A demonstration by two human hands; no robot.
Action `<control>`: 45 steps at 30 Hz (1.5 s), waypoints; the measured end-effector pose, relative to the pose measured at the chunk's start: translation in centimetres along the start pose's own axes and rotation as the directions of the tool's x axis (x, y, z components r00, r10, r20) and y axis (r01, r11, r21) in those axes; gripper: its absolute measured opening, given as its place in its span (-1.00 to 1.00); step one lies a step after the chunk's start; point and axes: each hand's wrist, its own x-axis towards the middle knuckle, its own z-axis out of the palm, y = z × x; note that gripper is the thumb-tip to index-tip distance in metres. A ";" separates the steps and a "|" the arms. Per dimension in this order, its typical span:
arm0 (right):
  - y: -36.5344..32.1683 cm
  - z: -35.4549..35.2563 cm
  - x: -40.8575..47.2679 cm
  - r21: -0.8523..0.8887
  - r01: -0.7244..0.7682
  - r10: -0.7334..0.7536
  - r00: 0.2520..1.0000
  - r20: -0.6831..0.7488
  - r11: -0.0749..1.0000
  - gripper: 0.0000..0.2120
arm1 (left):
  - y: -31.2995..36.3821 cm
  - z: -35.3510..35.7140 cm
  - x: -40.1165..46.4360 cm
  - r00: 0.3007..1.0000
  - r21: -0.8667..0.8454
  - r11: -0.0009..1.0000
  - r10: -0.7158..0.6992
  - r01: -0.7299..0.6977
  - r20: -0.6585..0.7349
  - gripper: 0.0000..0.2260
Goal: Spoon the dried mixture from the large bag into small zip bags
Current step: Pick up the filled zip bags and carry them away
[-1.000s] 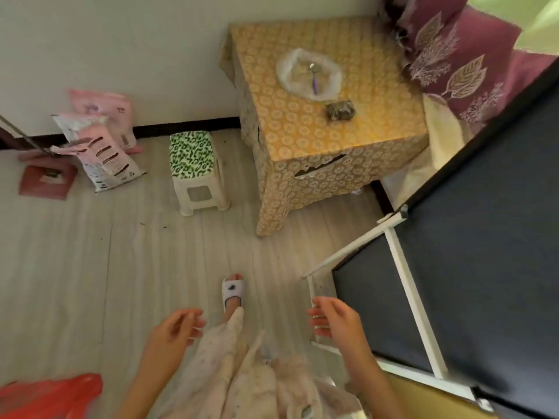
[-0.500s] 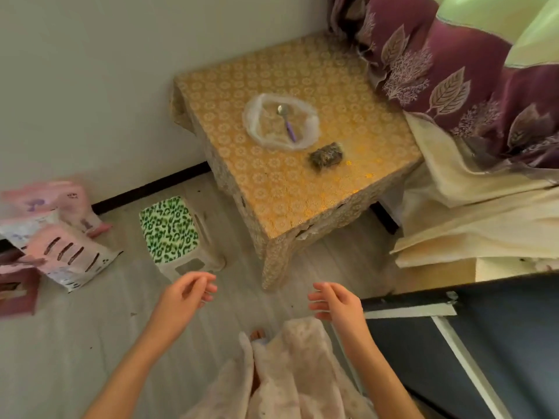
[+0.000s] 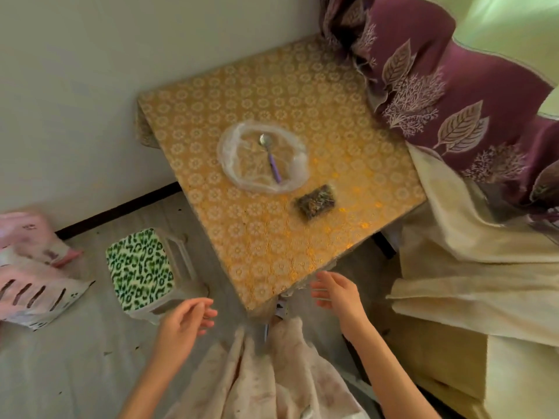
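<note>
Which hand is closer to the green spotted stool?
Left. The left hand hovers just beside the stool, at its near corner; the right hand is past the table corner, farther away.

You get dim, warm indoor light, strongest from upper right where green curtain [image 3: 511, 34] glows, washed out. Yellow tablecloth [image 3: 272, 237] shows small orange glints near its right edge. Soft shadow falls under table's near corner and beneath stool [image 3: 139, 264]. Whole frame slightly soft; pink bags [image 3: 33, 267] at left edge smeared by motion blur. Your left hand [image 3: 181, 325] and right hand [image 3: 338, 294] blur at fingertips. Wide-angle lens bends wall and skirting line toward edges
</note>
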 end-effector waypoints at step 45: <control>1.9 -0.2 -1.5 0.658 -0.056 0.300 0.917 -0.264 0.751 -0.29 | 11.5 5.1 13.8 0.684 0.429 0.827 -0.077 -0.362 0.726 -0.84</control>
